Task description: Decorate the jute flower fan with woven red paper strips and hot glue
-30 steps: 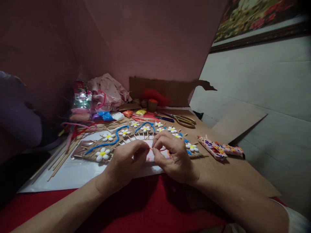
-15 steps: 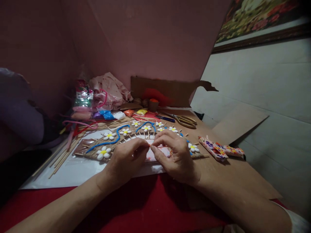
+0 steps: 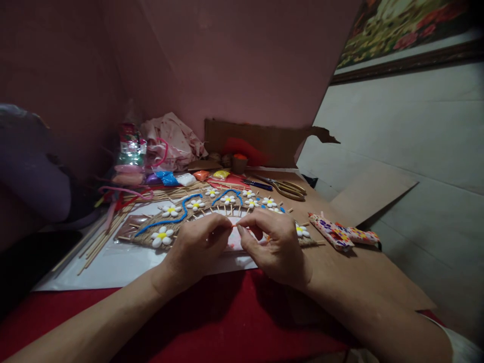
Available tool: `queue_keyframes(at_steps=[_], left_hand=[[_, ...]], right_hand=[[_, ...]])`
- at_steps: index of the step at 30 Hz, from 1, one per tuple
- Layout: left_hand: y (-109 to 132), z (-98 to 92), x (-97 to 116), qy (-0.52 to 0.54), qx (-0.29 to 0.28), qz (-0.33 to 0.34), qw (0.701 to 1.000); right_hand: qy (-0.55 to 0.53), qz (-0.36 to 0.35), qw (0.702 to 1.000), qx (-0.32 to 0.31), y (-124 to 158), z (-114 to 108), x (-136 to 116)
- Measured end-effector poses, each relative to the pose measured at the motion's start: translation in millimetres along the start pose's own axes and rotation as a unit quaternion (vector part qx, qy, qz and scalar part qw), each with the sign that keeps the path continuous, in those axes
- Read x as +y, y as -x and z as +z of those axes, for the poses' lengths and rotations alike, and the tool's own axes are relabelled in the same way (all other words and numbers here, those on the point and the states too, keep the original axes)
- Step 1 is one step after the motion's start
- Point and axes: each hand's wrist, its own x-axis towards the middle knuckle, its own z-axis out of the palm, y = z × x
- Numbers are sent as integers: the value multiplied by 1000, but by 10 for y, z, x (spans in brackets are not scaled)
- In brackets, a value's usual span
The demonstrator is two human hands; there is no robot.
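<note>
In front of the flowered arch [image 3: 210, 204], we find left hand [image 3: 197, 247] and right hand [image 3: 276, 247] nearly touching, both pinching a thin orange-red strand [image 3: 234, 226].

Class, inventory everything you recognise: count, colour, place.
Flowered arch: one, brown, centre
Scissors: one, golden, behind arch
Slim tool: one, blue, beside scissors
Packets: several, multicoloured, behind arch
Sticks: many, tan, left
Cloth: one, pink, back left
Cardboard: several, brown, back and right
Patterned bundles: apparently two, multicoloured, right
Painting: one, multicoloured, upper right
Sheet: one, white, under arch
Covering: one, red, front
Strand: one, orange, centre
Left hand, right hand: one each, bare, at strand
</note>
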Motion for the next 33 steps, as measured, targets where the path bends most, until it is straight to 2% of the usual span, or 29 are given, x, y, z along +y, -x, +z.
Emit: queue_keyframes(at_steps=[10, 33], left_hand=[[2, 1, -6, 5, 1, 7, 1000], [-9, 7, 10, -6, 10, 19, 1000]], right_hand=[[18, -42, 999, 11, 18, 21, 29], [36, -37, 999, -3, 19, 23, 37]])
